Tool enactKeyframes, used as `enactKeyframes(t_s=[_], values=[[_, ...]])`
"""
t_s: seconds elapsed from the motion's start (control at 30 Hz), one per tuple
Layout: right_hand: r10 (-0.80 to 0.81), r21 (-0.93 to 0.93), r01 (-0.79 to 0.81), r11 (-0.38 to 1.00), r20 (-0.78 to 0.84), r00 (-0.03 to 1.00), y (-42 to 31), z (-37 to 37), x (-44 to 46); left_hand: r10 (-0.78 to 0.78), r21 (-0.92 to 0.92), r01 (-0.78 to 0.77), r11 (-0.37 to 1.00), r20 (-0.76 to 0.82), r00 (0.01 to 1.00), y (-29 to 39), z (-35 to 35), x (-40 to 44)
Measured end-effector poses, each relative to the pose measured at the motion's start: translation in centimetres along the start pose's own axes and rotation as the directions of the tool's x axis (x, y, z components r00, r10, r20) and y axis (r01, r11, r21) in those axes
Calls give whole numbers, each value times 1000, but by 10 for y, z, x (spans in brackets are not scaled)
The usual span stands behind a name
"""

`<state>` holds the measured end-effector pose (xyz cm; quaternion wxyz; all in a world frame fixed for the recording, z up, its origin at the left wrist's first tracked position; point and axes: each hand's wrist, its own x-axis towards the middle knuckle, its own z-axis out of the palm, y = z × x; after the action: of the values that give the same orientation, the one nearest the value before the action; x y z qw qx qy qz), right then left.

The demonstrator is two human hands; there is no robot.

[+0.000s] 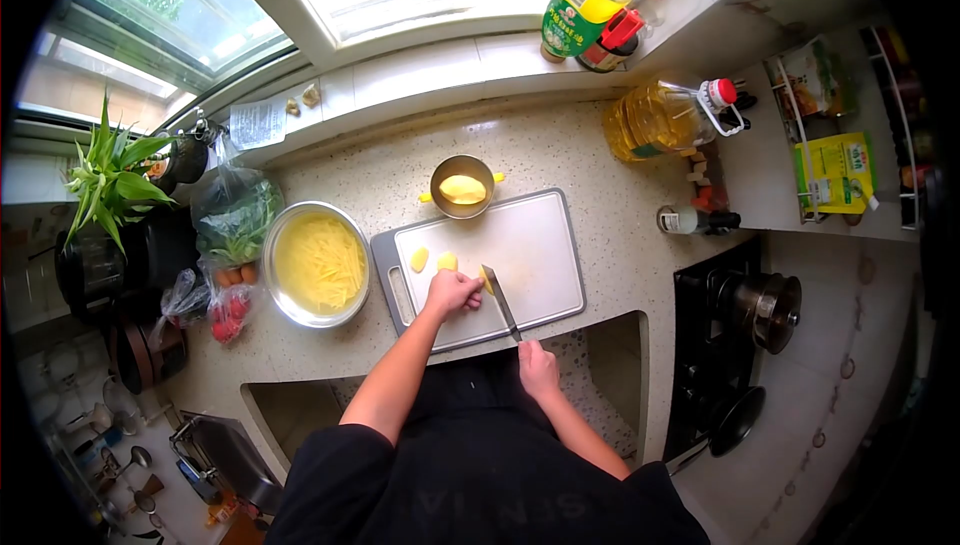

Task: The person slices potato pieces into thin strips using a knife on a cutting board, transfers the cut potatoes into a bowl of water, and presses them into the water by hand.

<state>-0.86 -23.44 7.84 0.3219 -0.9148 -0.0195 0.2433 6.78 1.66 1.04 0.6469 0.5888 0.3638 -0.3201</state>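
My right hand (540,369) is wrapped round the handle of a kitchen knife (506,311), whose blade points away from me over the cutting board. Against the blade, near its tip, is a small yellow potato piece (487,279). The curled fingers of my left hand (455,293) hold that piece from the left side, partly hiding it. Two flat potato slices (418,259) lie on the white cutting board (540,245) with its grey rim, one just beyond my left knuckles. Behind the board, a metal pot with yellow handles (441,177) contains peeled potato.
Left of the board stands a metal bowl (283,305) of potato strips in liquid. Bagged greens (240,215), eggs and red produce sit farther left, near a plant (115,170). An oil jug (650,120) and a bottle (690,219) stand right, before the stove (700,345).
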Motion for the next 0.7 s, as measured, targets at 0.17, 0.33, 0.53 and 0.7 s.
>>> enactKeyframes(t_s=[0.17, 0.33, 0.53, 0.7], values=[[13, -58, -14, 998, -10, 1000, -1, 3, -1, -1, 1, 1, 1000, -1, 1000, 2, 0, -2], [28, -141, -31, 990, -21, 999, -5, 3, -1, -16, -27, 16, 1000, -8, 1000, 6, 2, -5], [61, -151, -62, 987, -7, 998, -6, 4, 4, -14, -25, 14, 1000, -6, 1000, 4, 1, -3], [22, 16, -22, 1000, -7, 1000, 3, 1, 4, -9, 6, 9, 1000, 8, 1000, 1, -1, 1]])
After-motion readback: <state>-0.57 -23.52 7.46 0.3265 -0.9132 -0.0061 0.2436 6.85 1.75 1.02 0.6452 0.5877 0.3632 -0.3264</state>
